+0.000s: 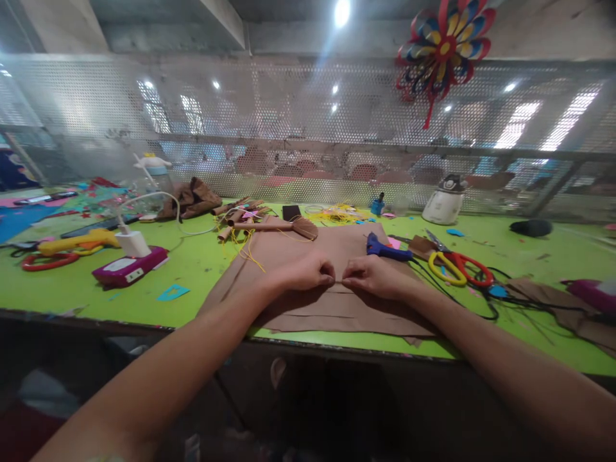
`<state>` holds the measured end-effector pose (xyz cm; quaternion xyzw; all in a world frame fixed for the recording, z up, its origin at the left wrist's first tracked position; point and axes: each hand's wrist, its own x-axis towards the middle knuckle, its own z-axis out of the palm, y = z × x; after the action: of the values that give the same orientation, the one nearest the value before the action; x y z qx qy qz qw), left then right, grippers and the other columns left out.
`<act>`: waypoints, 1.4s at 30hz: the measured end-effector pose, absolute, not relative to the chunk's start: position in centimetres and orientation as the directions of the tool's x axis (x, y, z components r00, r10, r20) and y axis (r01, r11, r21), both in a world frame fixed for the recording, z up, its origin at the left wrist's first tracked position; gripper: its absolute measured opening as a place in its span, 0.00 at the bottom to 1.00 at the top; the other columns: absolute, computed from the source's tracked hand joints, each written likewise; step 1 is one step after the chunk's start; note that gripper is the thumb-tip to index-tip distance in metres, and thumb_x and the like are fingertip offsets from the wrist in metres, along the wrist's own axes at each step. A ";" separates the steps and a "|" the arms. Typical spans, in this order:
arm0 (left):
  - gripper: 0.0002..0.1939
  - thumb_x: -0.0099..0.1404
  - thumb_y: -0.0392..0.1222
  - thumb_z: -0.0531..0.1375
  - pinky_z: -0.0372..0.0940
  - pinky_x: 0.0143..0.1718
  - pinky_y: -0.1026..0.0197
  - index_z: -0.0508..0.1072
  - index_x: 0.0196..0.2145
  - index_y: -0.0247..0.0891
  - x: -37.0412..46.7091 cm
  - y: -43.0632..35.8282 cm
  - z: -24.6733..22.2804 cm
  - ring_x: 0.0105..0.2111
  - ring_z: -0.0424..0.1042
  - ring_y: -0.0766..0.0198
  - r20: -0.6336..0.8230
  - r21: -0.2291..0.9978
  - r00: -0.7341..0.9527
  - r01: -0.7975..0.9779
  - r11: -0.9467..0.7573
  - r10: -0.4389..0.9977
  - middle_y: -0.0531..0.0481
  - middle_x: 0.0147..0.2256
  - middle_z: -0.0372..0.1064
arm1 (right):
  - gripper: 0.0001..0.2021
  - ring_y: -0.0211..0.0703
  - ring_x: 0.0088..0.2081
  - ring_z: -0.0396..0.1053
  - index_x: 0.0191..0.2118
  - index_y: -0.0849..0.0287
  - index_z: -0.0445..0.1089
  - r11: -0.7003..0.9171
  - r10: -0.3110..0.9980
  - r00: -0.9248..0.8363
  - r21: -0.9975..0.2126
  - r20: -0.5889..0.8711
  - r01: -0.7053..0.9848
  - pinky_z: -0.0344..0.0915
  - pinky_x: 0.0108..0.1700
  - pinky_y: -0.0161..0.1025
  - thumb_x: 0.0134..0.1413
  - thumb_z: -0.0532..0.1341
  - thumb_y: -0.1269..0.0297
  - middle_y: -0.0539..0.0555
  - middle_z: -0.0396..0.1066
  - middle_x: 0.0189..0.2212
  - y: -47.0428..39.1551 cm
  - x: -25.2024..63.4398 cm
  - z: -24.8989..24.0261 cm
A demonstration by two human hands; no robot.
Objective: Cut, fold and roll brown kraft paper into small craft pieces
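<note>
Perforated panelling point(298, 115) stands behind the green surface point(202, 269), where a white bottle point(443, 204) carries marks too small to read. Near the front edge lies a brown paper sheet point(317, 307); over it the left hand point(308, 269) and right hand point(373, 277), fingertips closed, grip a thin brown strip point(339, 282).

Single head cam, wearer's eye height, at near side of the green table point(202, 263). Faces forward, tipped down; close range, wide. Covers left hand point(312, 272) and right hand point(369, 276) over the table, plus perforated panel point(298, 106) behind it.
</note>
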<state>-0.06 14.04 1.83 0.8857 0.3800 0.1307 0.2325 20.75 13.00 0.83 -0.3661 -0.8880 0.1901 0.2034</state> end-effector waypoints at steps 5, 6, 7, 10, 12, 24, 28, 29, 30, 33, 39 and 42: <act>0.10 0.58 0.38 0.54 0.58 0.29 0.65 0.74 0.32 0.33 0.1 13.8 1.8 0.26 0.64 0.67 0.068 0.483 0.693 0.606 -0.632 0.718 0.50 0.26 0.70 | 0.09 0.38 0.27 0.64 0.31 0.60 0.72 0.707 0.697 -0.674 -0.390 0.245 0.590 0.59 0.31 0.34 0.55 0.56 0.63 0.54 0.72 0.26 12.9 20.6 0.7; 0.09 0.58 0.39 0.55 0.58 0.29 0.65 0.74 0.32 0.33 0.3 13.7 1.8 0.27 0.64 0.66 0.086 0.482 0.692 0.600 -0.638 0.716 0.50 0.27 0.70 | 0.09 0.38 0.27 0.64 0.32 0.60 0.71 0.719 0.687 -0.682 -0.375 0.252 0.585 0.58 0.31 0.33 0.55 0.56 0.63 0.54 0.72 0.27 12.8 20.5 0.7; 0.09 0.57 0.39 0.56 0.58 0.30 0.65 0.74 0.32 0.34 0.4 13.6 1.7 0.27 0.64 0.66 0.105 0.481 0.687 0.598 -0.641 0.720 0.50 0.27 0.70 | 0.09 0.38 0.28 0.64 0.32 0.60 0.71 0.727 0.679 -0.687 -0.366 0.258 0.581 0.58 0.31 0.33 0.55 0.55 0.64 0.53 0.72 0.27 12.7 20.4 0.7; 0.08 0.57 0.40 0.57 0.59 0.32 0.65 0.74 0.32 0.35 0.8 13.4 1.5 0.29 0.64 0.65 0.150 0.478 0.661 0.603 -0.639 0.735 0.51 0.27 0.70 | 0.08 0.38 0.29 0.65 0.34 0.59 0.71 0.737 0.668 -0.698 -0.356 0.258 0.574 0.58 0.32 0.33 0.56 0.54 0.65 0.53 0.72 0.29 12.5 20.3 0.9; 0.07 0.56 0.39 0.57 0.59 0.32 0.65 0.74 0.31 0.35 1.0 13.3 1.4 0.28 0.64 0.66 0.163 0.471 0.655 0.606 -0.642 0.738 0.51 0.26 0.70 | 0.08 0.38 0.30 0.65 0.34 0.59 0.71 0.734 0.673 -0.700 -0.337 0.241 0.590 0.58 0.33 0.33 0.56 0.54 0.67 0.54 0.72 0.30 12.3 20.2 1.2; 0.09 0.57 0.38 0.55 0.50 0.25 0.64 0.71 0.23 0.34 0.9 12.2 2.4 0.21 0.53 0.69 0.147 0.319 0.661 0.672 -0.668 0.735 0.52 0.19 0.62 | 0.07 0.39 0.30 0.65 0.31 0.60 0.67 0.720 0.694 -0.706 -0.141 0.140 0.680 0.55 0.31 0.33 0.56 0.54 0.69 0.55 0.71 0.30 11.5 20.7 2.1; 0.08 0.57 0.37 0.54 0.50 0.26 0.62 0.70 0.23 0.36 0.7 11.8 2.8 0.21 0.53 0.67 0.167 0.255 0.681 0.669 -0.699 0.713 0.51 0.21 0.61 | 0.06 0.40 0.28 0.64 0.30 0.59 0.66 0.720 0.694 -0.711 -0.069 0.115 0.691 0.52 0.29 0.34 0.55 0.53 0.70 0.55 0.70 0.28 11.0 20.9 2.7; 0.08 0.57 0.37 0.53 0.50 0.26 0.62 0.70 0.24 0.36 0.6 11.7 2.9 0.22 0.53 0.67 0.172 0.245 0.688 0.664 -0.707 0.705 0.51 0.22 0.62 | 0.06 0.39 0.27 0.64 0.30 0.59 0.66 0.722 0.691 -0.714 -0.047 0.113 0.691 0.51 0.28 0.34 0.55 0.53 0.70 0.55 0.70 0.27 10.9 20.9 2.9; 0.08 0.58 0.37 0.52 0.50 0.26 0.62 0.70 0.25 0.36 0.5 11.6 2.9 0.22 0.54 0.66 0.176 0.235 0.693 0.660 -0.714 0.699 0.50 0.23 0.63 | 0.07 0.39 0.26 0.63 0.30 0.59 0.66 0.722 0.689 -0.716 -0.025 0.111 0.691 0.50 0.26 0.34 0.55 0.53 0.69 0.55 0.70 0.26 10.7 21.0 3.1; 0.08 0.58 0.37 0.52 0.49 0.26 0.61 0.69 0.26 0.36 0.4 11.2 3.2 0.23 0.54 0.66 0.170 0.213 0.695 0.666 -0.715 0.699 0.50 0.24 0.63 | 0.07 0.38 0.24 0.62 0.29 0.59 0.66 0.714 0.696 -0.713 0.019 0.089 0.700 0.48 0.24 0.35 0.55 0.53 0.69 0.54 0.69 0.25 10.5 21.1 3.4; 0.09 0.60 0.38 0.51 0.50 0.26 0.61 0.66 0.25 0.36 0.1 10.4 3.8 0.22 0.53 0.66 0.141 0.179 0.680 0.697 -0.694 0.720 0.51 0.23 0.61 | 0.06 0.39 0.26 0.64 0.31 0.59 0.67 0.719 0.690 -0.716 0.017 0.106 0.695 0.49 0.25 0.35 0.55 0.54 0.66 0.55 0.70 0.28 10.4 21.4 3.2; 0.07 0.60 0.38 0.52 0.53 0.29 0.61 0.67 0.27 0.36 0.1 10.2 3.6 0.25 0.57 0.65 0.161 0.143 0.702 0.678 -0.721 0.693 0.49 0.27 0.64 | 0.06 0.40 0.27 0.64 0.30 0.59 0.66 0.722 0.682 -0.720 0.039 0.126 0.691 0.50 0.27 0.35 0.55 0.54 0.66 0.55 0.70 0.28 10.1 21.5 3.0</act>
<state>0.08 10.18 3.65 0.9219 0.3719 0.1023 0.0365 21.53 10.12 3.03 -0.3705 -0.9265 -0.0416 0.0513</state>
